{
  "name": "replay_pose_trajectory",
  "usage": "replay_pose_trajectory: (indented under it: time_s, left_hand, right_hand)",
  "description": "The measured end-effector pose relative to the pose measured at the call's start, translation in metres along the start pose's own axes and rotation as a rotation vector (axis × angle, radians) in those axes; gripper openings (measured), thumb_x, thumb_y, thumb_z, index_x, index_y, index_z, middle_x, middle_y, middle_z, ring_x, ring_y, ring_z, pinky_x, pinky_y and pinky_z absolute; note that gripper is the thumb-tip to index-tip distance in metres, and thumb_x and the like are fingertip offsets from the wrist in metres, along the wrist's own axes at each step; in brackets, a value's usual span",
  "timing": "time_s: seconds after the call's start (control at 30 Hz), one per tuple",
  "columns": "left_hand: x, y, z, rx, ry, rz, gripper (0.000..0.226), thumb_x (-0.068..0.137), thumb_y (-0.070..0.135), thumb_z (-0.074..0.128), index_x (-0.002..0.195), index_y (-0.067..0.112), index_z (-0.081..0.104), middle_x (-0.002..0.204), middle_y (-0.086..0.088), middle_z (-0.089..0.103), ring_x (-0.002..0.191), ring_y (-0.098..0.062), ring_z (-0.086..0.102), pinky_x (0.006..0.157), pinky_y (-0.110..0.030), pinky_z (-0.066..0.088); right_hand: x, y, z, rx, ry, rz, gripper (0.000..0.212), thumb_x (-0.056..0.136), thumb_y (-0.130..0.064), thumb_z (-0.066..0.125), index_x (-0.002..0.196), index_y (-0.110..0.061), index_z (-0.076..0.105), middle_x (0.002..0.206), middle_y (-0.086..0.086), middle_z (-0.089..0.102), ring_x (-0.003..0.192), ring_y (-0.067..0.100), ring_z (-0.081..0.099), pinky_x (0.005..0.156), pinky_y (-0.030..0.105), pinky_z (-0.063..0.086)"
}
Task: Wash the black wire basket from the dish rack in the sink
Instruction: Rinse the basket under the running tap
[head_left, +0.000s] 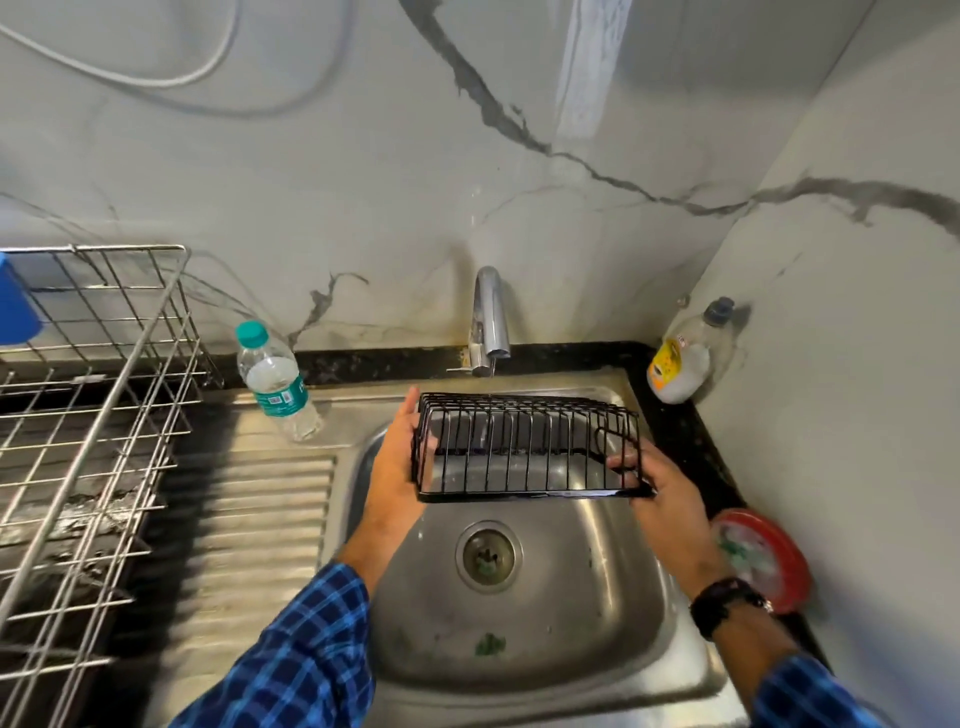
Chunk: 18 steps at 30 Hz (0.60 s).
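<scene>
Sleeves (291, 665) reach over the sink (571, 613), black wire basket (524, 449) held above the bowl under the faucet (488, 312), my left grip (397, 467) flat against one end, right grip (655, 491) hooked through the other's wires; risk: the unclamped left end slips when wet.

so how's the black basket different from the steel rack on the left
The basket is black, the rack bare silver. The basket is much smaller than the rack. The basket is held over the sink by the left hand and right hand; the rack stands on the counter. Both are open wire.
</scene>
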<state>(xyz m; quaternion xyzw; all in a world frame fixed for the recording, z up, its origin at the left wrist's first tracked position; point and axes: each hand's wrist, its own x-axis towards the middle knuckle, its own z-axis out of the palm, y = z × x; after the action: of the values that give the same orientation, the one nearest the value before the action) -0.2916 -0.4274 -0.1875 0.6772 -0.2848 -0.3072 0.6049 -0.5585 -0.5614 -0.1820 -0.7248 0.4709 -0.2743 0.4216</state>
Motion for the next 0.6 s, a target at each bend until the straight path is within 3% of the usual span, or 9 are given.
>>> replay_pose_trajectory:
  time_s: [0.07,0.1,0.13,0.2,0.23,0.3,0.4,0.47,0.6]
  left_hand:
    - [-0.003,-0.002,-0.003,0.159,-0.054,0.034,0.039,0.097,0.015,0.061,0.136,0.023,0.055,0.109,0.024,0.062,0.098,0.0,0.059,0.096,-0.037,0.051]
    - [-0.004,-0.007,-0.004,0.244,-0.088,0.007,0.038,0.095,0.005,0.06,0.126,0.027,0.059,0.1,0.028,0.063,0.093,0.003,0.06,0.096,-0.037,0.05]
    - [-0.008,-0.006,-0.006,0.351,-0.11,-0.035,0.036,0.095,0.005,0.061,0.12,0.032,0.059,0.095,0.028,0.064,0.093,0.002,0.061,0.095,-0.032,0.049]
    - [-0.016,-0.005,-0.011,0.468,-0.157,-0.171,0.017,0.097,0.019,0.06,0.111,0.03,0.059,0.091,0.017,0.065,0.091,-0.007,0.065,0.09,-0.032,0.052]
    - [-0.019,-0.005,-0.012,0.45,-0.19,-0.246,0.007,0.097,0.028,0.06,0.103,0.026,0.058,0.084,0.01,0.063,0.081,-0.012,0.065,0.084,-0.038,0.056]
    - [-0.023,-0.007,-0.016,0.311,-0.221,-0.384,0.023,0.095,0.041,0.062,0.097,0.02,0.054,0.075,0.002,0.056,0.063,-0.016,0.059,0.068,-0.042,0.058]
    - [-0.024,0.0,-0.024,0.108,-0.155,-0.484,0.033,0.097,0.043,0.062,0.109,0.012,0.058,0.078,-0.004,0.062,0.046,-0.013,0.042,0.044,-0.025,0.037]
    - [-0.021,0.005,-0.032,-0.106,-0.124,-0.596,0.024,0.096,0.04,0.063,0.101,0.016,0.06,0.096,-0.006,0.068,0.043,-0.006,0.031,0.036,-0.018,0.027]
    - [-0.033,0.014,-0.05,-0.271,-0.136,-0.76,0.014,0.096,0.023,0.064,0.094,0.011,0.058,0.095,-0.013,0.063,0.039,-0.001,0.027,0.03,-0.009,0.022]
  right_hand:
    - [-0.001,-0.006,0.006,0.015,0.057,0.025,0.06,0.086,0.017,0.052,0.101,-0.037,0.071,0.112,-0.018,0.07,0.11,-0.005,0.062,0.102,0.02,0.046]
    - [-0.001,-0.009,0.008,0.012,0.081,0.032,0.057,0.086,0.016,0.05,0.104,-0.034,0.07,0.11,-0.017,0.071,0.107,-0.004,0.063,0.098,0.015,0.046]
    - [-0.001,-0.013,0.009,0.012,0.11,0.036,0.054,0.087,0.014,0.049,0.106,-0.033,0.069,0.108,-0.017,0.071,0.104,-0.002,0.064,0.093,0.011,0.046]
    - [-0.001,-0.017,0.009,0.097,0.175,0.044,0.047,0.093,0.007,0.049,0.108,-0.036,0.064,0.1,-0.019,0.07,0.101,0.009,0.069,0.091,0.021,0.051]
    - [-0.001,-0.017,0.009,0.14,0.19,0.065,0.042,0.096,0.002,0.049,0.109,-0.036,0.062,0.097,-0.018,0.07,0.098,0.014,0.071,0.09,0.031,0.054]
    - [0.001,-0.02,0.008,0.177,0.173,0.111,0.03,0.102,-0.006,0.049,0.115,-0.031,0.059,0.101,-0.012,0.069,0.09,0.016,0.074,0.087,0.038,0.058]
    - [0.004,-0.03,0.007,0.314,0.098,0.194,0.031,0.103,-0.006,0.05,0.128,-0.023,0.052,0.109,0.004,0.069,0.087,0.016,0.074,0.081,0.03,0.059]
    - [0.008,-0.041,0.008,0.346,0.032,0.238,0.033,0.102,-0.004,0.052,0.132,-0.018,0.051,0.106,0.008,0.069,0.089,0.016,0.074,0.075,0.023,0.06]
    - [0.009,-0.05,0.012,0.289,-0.054,0.301,0.029,0.102,-0.005,0.052,0.127,-0.02,0.05,0.103,0.014,0.07,0.084,0.015,0.074,0.066,0.021,0.059]
